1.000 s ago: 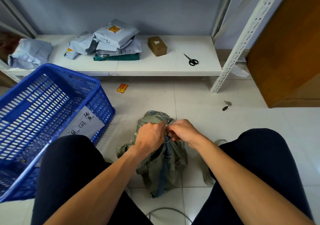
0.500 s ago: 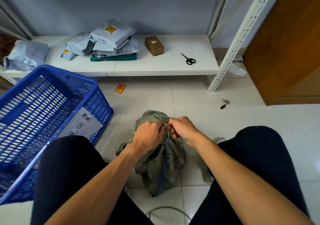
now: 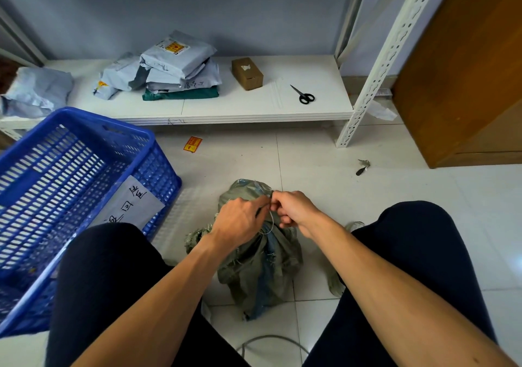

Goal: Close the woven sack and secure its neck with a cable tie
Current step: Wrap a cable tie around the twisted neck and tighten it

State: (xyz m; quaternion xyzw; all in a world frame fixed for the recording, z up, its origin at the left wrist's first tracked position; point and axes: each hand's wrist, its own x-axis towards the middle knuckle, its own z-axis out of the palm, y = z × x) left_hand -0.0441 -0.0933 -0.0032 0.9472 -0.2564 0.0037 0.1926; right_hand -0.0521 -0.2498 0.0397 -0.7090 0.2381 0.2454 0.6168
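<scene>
Grip: left hand (image 3: pixel 240 220) and right hand (image 3: pixel 293 210) meet knuckle to knuckle at the bunched neck of the woven sack (image 3: pixel 254 262), fingers curled closed and pinching. A thin pale cable tie (image 3: pixel 270 224) hangs in a small loop just under the meeting point. Which fingers actually hold the tie and which hold the fabric is hidden by the knuckles; cannot tell if the loop goes fully around the neck.

Sack: grey-green, standing on the tiled floor between the person's knees, directly under the grip. Its gathered top pokes out beyond the hands; the lower body is partly covered by the left forearm.

Hard to read: a curved grey cable (image 3: pixel 271 341) on the floor near the bottom edge, on the near side of the grip, cut off by the legs. A small dark object (image 3: pixel 362 167) on the floor, beyond and right of the grip, too small to identify.

Around: blue plastic crate (image 3: pixel 84 174) left of the grip, close to the left knee, with a handwritten paper sheet (image 3: pixel 130 205) inside. Beyond the grip, a low white shelf (image 3: pixel 254 112) carrying grey mailer bags (image 3: pixel 175 64), a small cardboard box (image 3: pixel 247 73) and black scissors (image 3: pixel 303 95). A red-yellow sticker (image 3: pixel 192 144) lies on the floor between shelf and sack.
</scene>
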